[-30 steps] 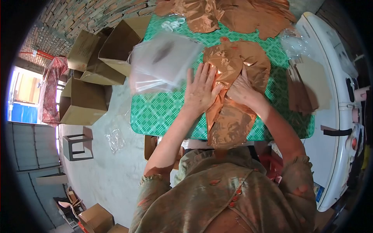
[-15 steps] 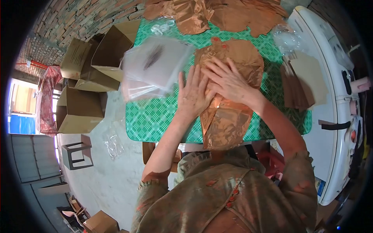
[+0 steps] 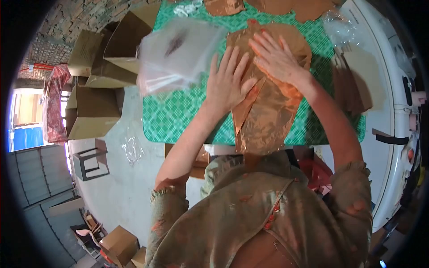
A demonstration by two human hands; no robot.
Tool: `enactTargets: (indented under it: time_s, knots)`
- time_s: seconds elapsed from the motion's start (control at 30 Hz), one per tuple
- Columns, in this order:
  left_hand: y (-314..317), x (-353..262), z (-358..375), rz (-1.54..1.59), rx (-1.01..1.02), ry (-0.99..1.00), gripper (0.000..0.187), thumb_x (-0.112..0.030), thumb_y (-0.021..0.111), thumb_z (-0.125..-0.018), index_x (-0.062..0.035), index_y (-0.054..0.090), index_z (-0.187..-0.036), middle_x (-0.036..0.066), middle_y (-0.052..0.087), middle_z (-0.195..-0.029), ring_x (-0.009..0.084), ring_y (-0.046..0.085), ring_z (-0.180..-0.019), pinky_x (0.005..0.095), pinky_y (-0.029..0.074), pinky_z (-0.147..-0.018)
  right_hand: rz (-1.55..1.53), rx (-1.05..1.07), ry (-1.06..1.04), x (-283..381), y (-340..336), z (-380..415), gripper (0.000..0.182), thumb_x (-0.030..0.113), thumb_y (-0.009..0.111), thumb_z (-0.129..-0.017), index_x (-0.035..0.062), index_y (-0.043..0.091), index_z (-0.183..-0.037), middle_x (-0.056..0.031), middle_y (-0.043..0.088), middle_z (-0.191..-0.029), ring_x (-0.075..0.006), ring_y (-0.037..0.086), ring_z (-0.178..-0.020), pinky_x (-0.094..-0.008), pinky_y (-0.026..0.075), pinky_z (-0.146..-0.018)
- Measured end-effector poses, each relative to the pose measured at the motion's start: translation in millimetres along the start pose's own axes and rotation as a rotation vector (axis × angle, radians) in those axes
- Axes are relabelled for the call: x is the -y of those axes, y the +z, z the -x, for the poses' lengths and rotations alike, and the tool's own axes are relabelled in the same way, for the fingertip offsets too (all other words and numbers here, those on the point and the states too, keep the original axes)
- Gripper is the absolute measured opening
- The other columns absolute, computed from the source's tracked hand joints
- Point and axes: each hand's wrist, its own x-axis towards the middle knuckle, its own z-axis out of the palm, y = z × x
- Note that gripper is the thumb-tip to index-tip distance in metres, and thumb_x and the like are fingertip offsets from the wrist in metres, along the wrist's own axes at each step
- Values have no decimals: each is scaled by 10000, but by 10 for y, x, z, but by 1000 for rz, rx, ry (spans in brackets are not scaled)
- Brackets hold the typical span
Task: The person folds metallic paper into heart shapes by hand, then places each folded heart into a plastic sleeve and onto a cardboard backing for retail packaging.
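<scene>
Left hand (image 3: 227,85) and right hand (image 3: 281,61) lie spread on copper-coloured foil piece (image 3: 268,120)

The foil piece lies lengthwise on a green patterned surface (image 3: 176,127), directly in front of the person, its narrower near end reaching past the near edge toward the shirt (image 3: 214,210). It is shiny and creased, with a small red patch (image 3: 253,21) at its far end.

Both hands are palm down with the fingers straight and apart, clamped on nothing. The left hand sits at the left border of the foil piece, its thumb over the foil and its outer fingers over the green pattern. The right hand rests farther up, across the middle of the wide part. A gap separates the two hands.

Just left of the foil piece is a loose stack of clear plastic sleeves (image 3: 196,53), a dark smudge showing on it. More copper-coloured pieces (image 3: 308,10) lie along the far edge, cut off by the frame. Crumpled clear plastic (image 3: 340,26) sits toward the far right corner, with brown flat sheets (image 3: 351,85) nearer along the right side. Cardboard boxes (image 3: 96,114) stand left of the surface, and a dark stool-like frame (image 3: 91,163) is on the floor (image 3: 134,192).
</scene>
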Motion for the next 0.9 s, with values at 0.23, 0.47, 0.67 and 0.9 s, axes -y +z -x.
enactTargets:
  time_s: [0.23, 0.47, 0.67, 0.9]
  knots:
    - [30, -42, 28, 87, 95, 101, 719, -535, 463, -1087, -72, 397, -1633, 181, 405, -1669, 337, 297, -1593, 529, 174, -1315, -14, -176, -68, -142, 306, -28, 609, 476, 365, -1142, 267, 263, -1705, -19, 218, -1780, -217, 96, -1657, -606, 68, -1317]
    - [-216, -222, 329, 144, 221, 125, 767, -592, 468, -1064, -91, 398, -1640, 189, 360, -1696, 346, 261, -1608, 523, 138, -1325, -52, -158, -41, -107, 261, -28, 633, 540, 316, -1136, 258, 276, -1701, -8, 218, -1780, -212, 96, -1657, -609, 58, -1316]
    - [-463, -459, 686, 299, 331, 172, 788, -615, 443, -1064, -96, 378, -1653, 187, 328, -1714, 348, 244, -1616, 541, 138, -1321, -6, -23, -3, -26, 78, -18, 637, 538, 289, -1144, 248, 245, -1709, -16, 188, -1787, -216, 79, -1659, -572, 37, -1327]
    - [-218, -166, -229, 300, 47, 28, 723, -475, 513, -1086, -51, 349, -1648, 252, 333, -1689, 405, 260, -1597, 543, 200, -1303, -61, 53, -22, 6, -110, -5, 611, 376, 424, -1092, 158, 360, -1660, -59, 196, -1786, -271, 67, -1661, -625, 65, -1309]
